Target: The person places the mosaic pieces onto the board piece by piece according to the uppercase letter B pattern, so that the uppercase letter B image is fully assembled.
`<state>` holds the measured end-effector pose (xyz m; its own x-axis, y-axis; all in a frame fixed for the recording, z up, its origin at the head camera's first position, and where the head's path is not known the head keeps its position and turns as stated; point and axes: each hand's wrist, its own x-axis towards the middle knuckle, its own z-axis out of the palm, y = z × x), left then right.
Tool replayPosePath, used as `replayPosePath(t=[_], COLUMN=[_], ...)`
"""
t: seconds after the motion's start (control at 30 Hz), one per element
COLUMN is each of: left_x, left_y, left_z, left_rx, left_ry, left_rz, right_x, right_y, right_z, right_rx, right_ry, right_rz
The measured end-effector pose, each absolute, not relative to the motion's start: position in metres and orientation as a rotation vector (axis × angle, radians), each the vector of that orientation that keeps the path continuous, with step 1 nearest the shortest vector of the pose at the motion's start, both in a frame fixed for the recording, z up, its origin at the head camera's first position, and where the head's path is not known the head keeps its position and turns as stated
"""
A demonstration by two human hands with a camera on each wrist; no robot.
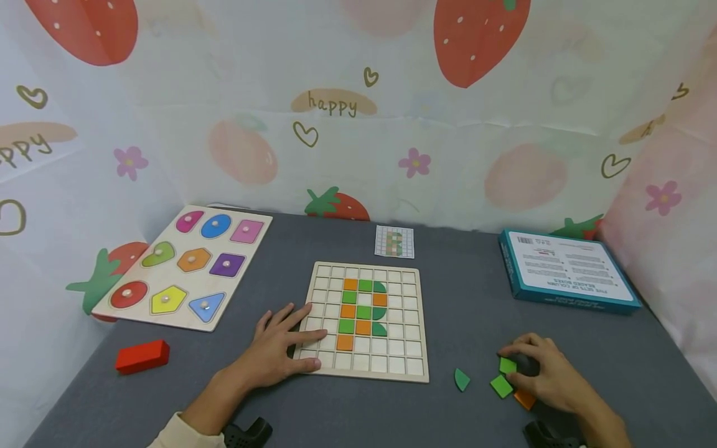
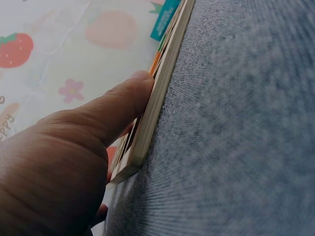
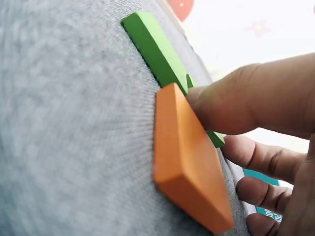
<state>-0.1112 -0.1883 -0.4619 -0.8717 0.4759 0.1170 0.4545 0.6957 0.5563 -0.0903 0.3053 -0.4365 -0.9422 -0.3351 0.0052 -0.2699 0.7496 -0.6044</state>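
My left hand (image 1: 274, 348) rests on the left edge of a wooden grid board (image 1: 386, 367), fingers spread across its cells. In the left wrist view the thumb (image 2: 118, 108) lies along the board's near edge. Orange squares, green squares and dark green quarter-round tiles sit in the board's middle columns. To the right of the board, my right hand (image 1: 546, 370) pinches a green square tile (image 1: 507, 365) between thumb and fingers. Another green square (image 1: 501, 386) and an orange square (image 1: 525, 399) lie right beside it. A dark green quarter-round tile (image 1: 462, 379) lies nearer the board.
A small printed pattern card (image 1: 394, 241) lies behind the board. At the left are a knobbed shape puzzle (image 1: 182, 267) and a red block (image 1: 142, 357). A teal box (image 1: 571, 270) stands at the back right. Patterned cloth hangs around the grey tabletop.
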Motion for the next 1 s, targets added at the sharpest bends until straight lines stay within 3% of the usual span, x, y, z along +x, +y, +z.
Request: replayPosePath(t=[0.5,1.0], left_x=[-0.112,-0.110], left_y=[-0.187,-0.188], left_z=[-0.462,-0.460], left_rx=[0.789,0.778], left_ry=[2.853,2.854], left_rz=[0.945,0.939], right_x=[-0.086,-0.082], right_y=[0.298,0.284], right_z=[-0.429,-0.409], right_rx=[-0.469,-0.800], right_ry=[3.055,3.239], right_rz=[-0.902,-0.934])
